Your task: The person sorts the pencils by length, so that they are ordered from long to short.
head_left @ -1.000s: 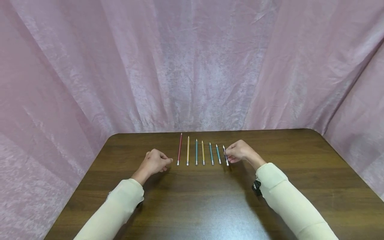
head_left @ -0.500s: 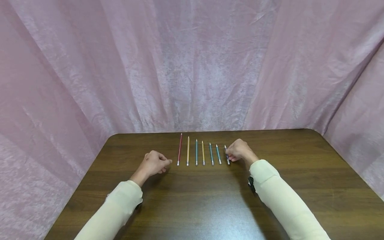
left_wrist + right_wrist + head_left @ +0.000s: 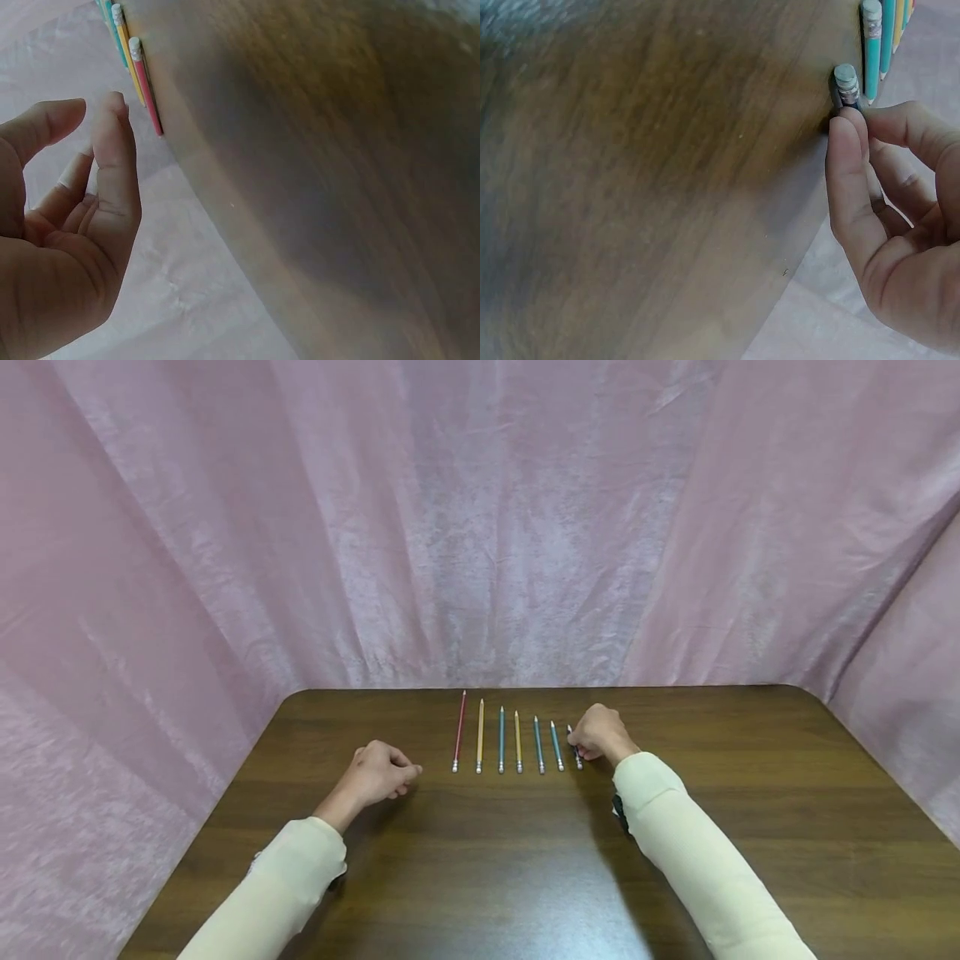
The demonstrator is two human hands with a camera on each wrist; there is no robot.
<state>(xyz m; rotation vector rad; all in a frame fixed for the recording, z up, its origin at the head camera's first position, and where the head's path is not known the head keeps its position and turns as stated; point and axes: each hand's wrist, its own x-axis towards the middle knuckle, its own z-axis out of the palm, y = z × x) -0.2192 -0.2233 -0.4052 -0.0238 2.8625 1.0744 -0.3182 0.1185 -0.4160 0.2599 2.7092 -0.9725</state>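
A short dark pencil (image 3: 578, 762) lies at the right end of a row of pencils on the wooden table. My right hand (image 3: 600, 732) pinches it between thumb and fingers; in the right wrist view its pale eraser end (image 3: 846, 77) sticks out past the fingertips. To the left of the row hovers my left hand (image 3: 378, 772), holding nothing. Its thumb and index finger are apart in the left wrist view. Nearest to it is the long red pencil (image 3: 460, 731). A short teal pencil (image 3: 557, 746) lies just left of the dark one.
Between the red and short teal pencils lie a yellow pencil (image 3: 480, 735), a teal pencil (image 3: 502, 739), a shorter yellow pencil (image 3: 518, 742) and another teal pencil (image 3: 539, 745). Erasers face me. Behind the brown table (image 3: 480, 860) hangs a pink curtain (image 3: 480, 527).
The dark pencil, still pinched by my right hand, has shifted right, then slightly back left, and its eraser end has moved farther from me. My left hand has drawn left. The head view has turned slightly.
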